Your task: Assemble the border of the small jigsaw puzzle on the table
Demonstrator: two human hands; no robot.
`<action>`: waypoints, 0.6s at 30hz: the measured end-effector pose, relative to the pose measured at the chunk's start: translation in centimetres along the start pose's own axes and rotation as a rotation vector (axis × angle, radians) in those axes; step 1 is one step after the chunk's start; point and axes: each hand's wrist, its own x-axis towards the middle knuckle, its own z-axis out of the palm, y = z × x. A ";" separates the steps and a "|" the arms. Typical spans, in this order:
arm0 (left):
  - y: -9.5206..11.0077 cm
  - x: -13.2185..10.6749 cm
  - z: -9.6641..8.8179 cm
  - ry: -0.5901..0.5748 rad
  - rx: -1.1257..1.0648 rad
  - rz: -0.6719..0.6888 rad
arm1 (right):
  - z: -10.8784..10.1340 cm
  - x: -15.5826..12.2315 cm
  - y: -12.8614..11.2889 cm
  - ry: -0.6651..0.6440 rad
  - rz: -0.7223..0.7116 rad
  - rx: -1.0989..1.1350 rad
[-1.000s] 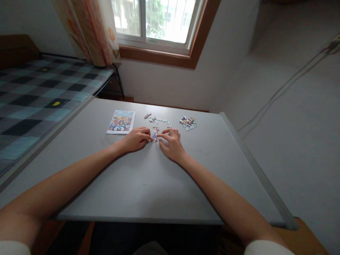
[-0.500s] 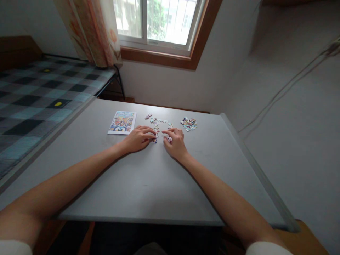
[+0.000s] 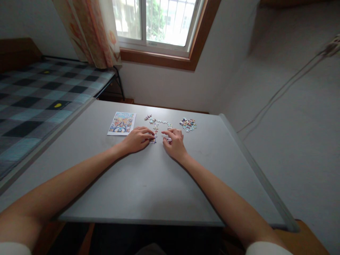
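Note:
A partly joined jigsaw frame lies on the grey table, its top row and parts of both sides showing. My left hand rests at the lower end of its left side, fingertips and thumb closed together on puzzle pieces there. Which single piece is between them is hard to make out. Across a small gap, my right hand lies over the lower right side with index finger and thumb apart. Some pieces show between those fingers; the hand covers others.
Right of the frame is a heap of loose pieces. A small cluster of pieces sits at the frame's upper left. The printed picture sheet lies left. A checked bed adjoins the table, with a window beyond.
Both hands keep almost the same pose and place over the jigsaw. The whole view has shifted very slightly; no piece has visibly moved.

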 end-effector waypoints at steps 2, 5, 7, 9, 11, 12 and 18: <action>0.0 0.0 0.0 0.004 0.001 0.000 | 0.0 0.0 0.0 -0.002 0.003 -0.009; -0.1 0.0 0.1 0.002 0.005 -0.003 | -0.1 0.0 -0.2 -0.010 0.008 -0.018; -0.1 0.0 0.1 -0.001 0.001 -0.007 | -0.2 0.0 -0.2 -0.012 0.017 -0.024; 0.0 0.0 0.0 -0.002 -0.008 -0.013 | -0.4 0.1 -0.1 -0.016 0.025 -0.045; 0.0 0.1 0.0 -0.003 -0.019 -0.017 | -0.6 0.2 0.2 -0.025 0.038 -0.077; 0.0 0.1 0.0 -0.002 -0.023 -0.021 | -0.7 0.2 0.4 -0.031 0.047 -0.091; 0.0 0.0 0.1 0.000 -0.039 -0.032 | -0.9 0.5 1.1 -0.067 0.085 -0.116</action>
